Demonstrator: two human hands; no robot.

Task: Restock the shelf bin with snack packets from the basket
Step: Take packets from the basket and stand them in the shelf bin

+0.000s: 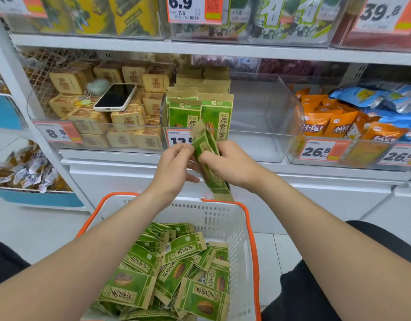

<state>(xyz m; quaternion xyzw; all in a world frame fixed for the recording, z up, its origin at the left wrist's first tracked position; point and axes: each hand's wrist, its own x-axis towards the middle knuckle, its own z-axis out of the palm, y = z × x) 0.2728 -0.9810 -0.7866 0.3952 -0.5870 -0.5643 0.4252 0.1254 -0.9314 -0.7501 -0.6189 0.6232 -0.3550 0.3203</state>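
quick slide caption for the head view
Left hand and right hand grip green snack packets before the half-filled shelf bin, above the basket.

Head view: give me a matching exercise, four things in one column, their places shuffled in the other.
1 phone
2 held green seed packets
3 basket
4 orange packets

a right of the half-empty clear bin
b below the forearms
c lying on tan packets
d gripped by left hand and right hand

Pairs: 1-c, 2-d, 3-b, 4-a.
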